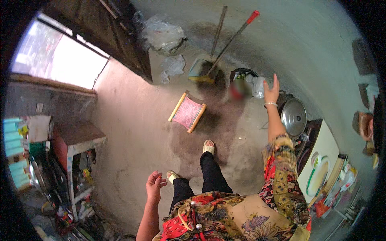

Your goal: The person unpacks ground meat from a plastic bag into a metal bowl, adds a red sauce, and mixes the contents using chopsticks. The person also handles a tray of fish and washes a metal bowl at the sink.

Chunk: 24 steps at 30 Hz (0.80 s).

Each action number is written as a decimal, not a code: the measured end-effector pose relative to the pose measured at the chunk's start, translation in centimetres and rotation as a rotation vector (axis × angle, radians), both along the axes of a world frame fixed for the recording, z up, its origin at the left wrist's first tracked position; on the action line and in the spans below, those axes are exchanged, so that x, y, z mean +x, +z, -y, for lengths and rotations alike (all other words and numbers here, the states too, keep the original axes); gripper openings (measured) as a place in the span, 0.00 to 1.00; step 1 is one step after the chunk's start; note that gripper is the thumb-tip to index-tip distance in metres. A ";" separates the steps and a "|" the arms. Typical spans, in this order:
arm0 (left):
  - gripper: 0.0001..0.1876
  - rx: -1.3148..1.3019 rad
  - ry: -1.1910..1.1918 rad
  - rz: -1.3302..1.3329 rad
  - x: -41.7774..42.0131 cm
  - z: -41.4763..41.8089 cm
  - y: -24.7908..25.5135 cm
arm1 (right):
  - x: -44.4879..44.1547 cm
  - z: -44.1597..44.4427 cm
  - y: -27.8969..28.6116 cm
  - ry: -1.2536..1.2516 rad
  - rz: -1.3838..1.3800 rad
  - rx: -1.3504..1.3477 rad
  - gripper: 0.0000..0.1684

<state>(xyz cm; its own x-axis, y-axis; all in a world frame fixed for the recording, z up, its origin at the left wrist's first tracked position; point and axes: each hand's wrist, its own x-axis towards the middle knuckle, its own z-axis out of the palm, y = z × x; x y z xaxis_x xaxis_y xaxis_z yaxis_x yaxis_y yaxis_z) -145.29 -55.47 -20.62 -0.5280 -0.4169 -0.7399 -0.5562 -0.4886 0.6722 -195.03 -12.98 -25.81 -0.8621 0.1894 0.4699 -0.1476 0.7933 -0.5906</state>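
My right hand [272,92] is raised and holds nothing, its fingers apart and a bracelet at the wrist. In the picture it is nearest to a clear plastic bag [257,86] and a round metal lid [294,117], though how far above them I cannot tell. My left hand [155,184] hangs empty at my left side with loosely bent fingers. On the floor ahead of my feet stands a small wooden stool [188,113] with a pink woven seat. Beyond it is a dark container [241,72] with something green in it, partly blurred.
A broom [232,42] with a red grip and a long-handled dustpan [197,67] lean by the wall. Plastic bags [164,33] lie near the open door [120,39]. At right, a light tabletop [324,144] bears an oval dish [318,177]. A cabinet [80,135] stands left.
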 end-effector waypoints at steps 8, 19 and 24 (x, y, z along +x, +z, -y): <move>0.27 -0.048 0.286 -0.016 8.9 -0.1 0.0 | 19.4 11.4 -2.9 0.585 0.622 -0.100 0.18; 0.24 -0.171 0.809 -0.168 29.8 9.8 2.1 | 42.5 45.2 3.9 1.087 0.922 0.087 0.28; 0.20 -0.244 1.155 -0.076 38.8 13.9 3.9 | 49.2 58.8 4.3 1.454 1.079 -0.241 0.20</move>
